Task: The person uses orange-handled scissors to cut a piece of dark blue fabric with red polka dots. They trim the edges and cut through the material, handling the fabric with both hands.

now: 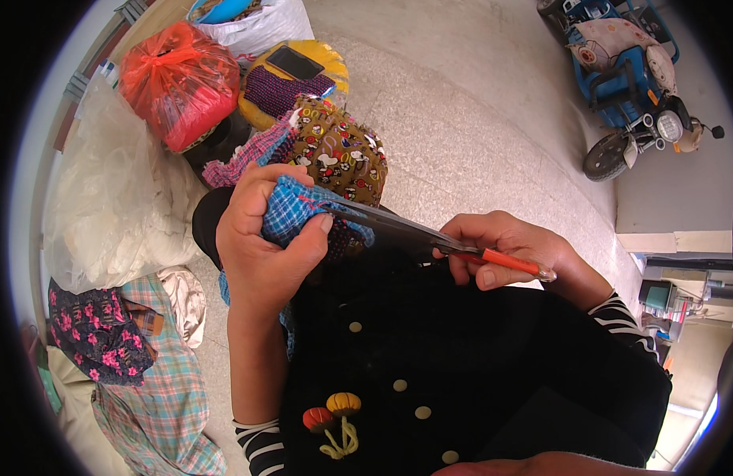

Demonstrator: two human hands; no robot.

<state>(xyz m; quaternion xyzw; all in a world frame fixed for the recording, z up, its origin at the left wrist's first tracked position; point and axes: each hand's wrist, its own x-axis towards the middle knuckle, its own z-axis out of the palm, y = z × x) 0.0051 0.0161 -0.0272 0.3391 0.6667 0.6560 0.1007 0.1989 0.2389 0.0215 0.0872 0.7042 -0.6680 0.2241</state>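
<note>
Between the thumb and fingers of my left hand (pixel 253 244) is a bunched piece of blue plaid cloth (pixel 286 214). My right hand (pixel 503 244) grips a pair of scissors (pixel 396 223) with orange-red handles. Their long blades reach left, and the tips meet the cloth beside my left thumb, near some reddish threads. Whether the blades are parted at the tips is hard to tell. Just beyond my left hand are a brown cartoon-print fabric (pixel 339 149) and a strip of pink checked cloth (pixel 238 157).
A phone (pixel 295 62) rests on a yellow round seat (pixel 336 56) with dotted cloth. Left of it are a red plastic bag (pixel 179 83), a translucent bag (pixel 99 196) and a plaid cloth (pixel 170 381). A blue three-wheeler (pixel 619 89) stands at the far right.
</note>
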